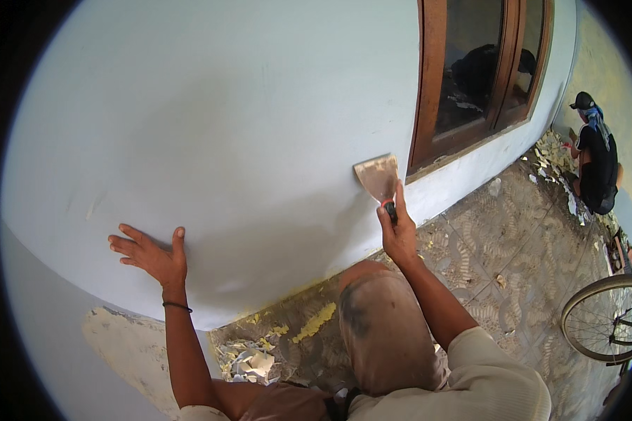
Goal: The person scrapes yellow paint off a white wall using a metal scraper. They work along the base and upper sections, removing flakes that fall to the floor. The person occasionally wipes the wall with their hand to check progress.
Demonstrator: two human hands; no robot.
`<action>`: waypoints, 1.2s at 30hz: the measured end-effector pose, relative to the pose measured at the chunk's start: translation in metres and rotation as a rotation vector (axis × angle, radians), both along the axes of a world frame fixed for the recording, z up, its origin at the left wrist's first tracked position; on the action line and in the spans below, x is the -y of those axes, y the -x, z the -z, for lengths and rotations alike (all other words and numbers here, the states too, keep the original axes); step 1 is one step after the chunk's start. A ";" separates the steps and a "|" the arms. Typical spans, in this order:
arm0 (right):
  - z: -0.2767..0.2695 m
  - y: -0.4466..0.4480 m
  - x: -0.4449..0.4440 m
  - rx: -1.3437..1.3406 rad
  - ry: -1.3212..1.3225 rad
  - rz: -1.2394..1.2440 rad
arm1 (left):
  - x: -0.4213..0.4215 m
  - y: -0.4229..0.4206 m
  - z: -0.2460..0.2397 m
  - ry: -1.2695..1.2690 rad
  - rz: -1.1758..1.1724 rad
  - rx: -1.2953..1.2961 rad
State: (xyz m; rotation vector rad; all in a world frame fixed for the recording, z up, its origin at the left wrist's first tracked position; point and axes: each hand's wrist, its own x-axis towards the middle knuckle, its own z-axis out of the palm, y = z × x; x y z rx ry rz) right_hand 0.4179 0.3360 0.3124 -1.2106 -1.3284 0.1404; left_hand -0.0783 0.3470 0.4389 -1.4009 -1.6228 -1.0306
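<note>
A pale painted wall (242,131) fills the view before me. My right hand (399,237) grips a wide scraper (380,176) by its dark handle with a red collar. The scraper's stained blade points up, its broad edge at the wall just left of the window frame. Farther left, my left hand (155,258) is spread with its fingers apart, palm towards the wall and seemingly resting on it. That hand holds nothing. A few faint scuffs mark the wall above it.
A brown wooden window frame (426,105) adjoins the wall at right. Paint flakes (250,363) litter the patterned tile floor (484,252). Another person (595,158) squats by the far wall near more flakes. A bicycle wheel (608,318) stands at lower right.
</note>
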 end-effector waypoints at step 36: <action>-0.181 -0.005 0.010 -0.100 -0.252 -0.184 | -0.030 -0.094 -0.264 -0.208 0.080 -0.318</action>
